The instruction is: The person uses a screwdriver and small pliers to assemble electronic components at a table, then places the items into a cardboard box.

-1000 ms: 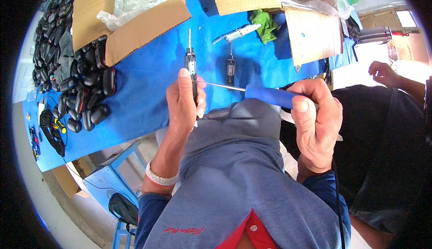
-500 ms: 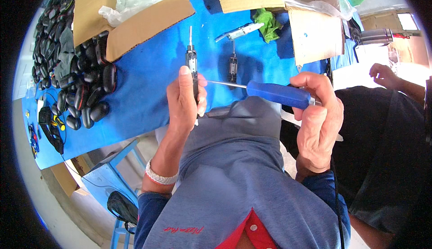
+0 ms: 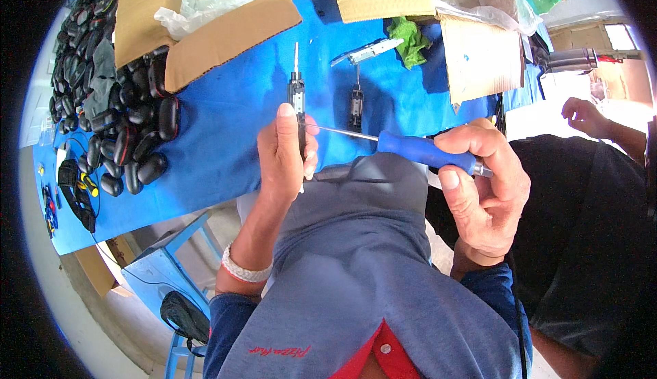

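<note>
My left hand point(image 3: 276, 156) is closed around a slim black device point(image 3: 296, 95) with a thin metal shaft pointing up from its top. The device stands almost upright, with my thumb lying along it. My right hand point(image 3: 493, 197) grips a blue-handled screwdriver point(image 3: 417, 150) near the handle's butt, between thumb and fingers. Its thin blade points left and meets the side of the device by my left fingertips; the exact contact spot is too small to make out. On the blue-covered table beyond, a similar slim device point(image 3: 356, 105) lies beside a silvery elongated part point(image 3: 373, 50).
Open cardboard boxes with clear plastic, one at the left point(image 3: 233, 40) and one at the right point(image 3: 482, 57), stand at the back. Many black cases point(image 3: 133, 132) are heaped at the left. A green cloth point(image 3: 410, 43) lies between the boxes. Another person's hand point(image 3: 582, 115) shows at the right.
My right thumb and fingers have shifted their grip on the screwdriver handle, and the handle sits slightly further right. The left hand still holds the device in nearly the same place.
</note>
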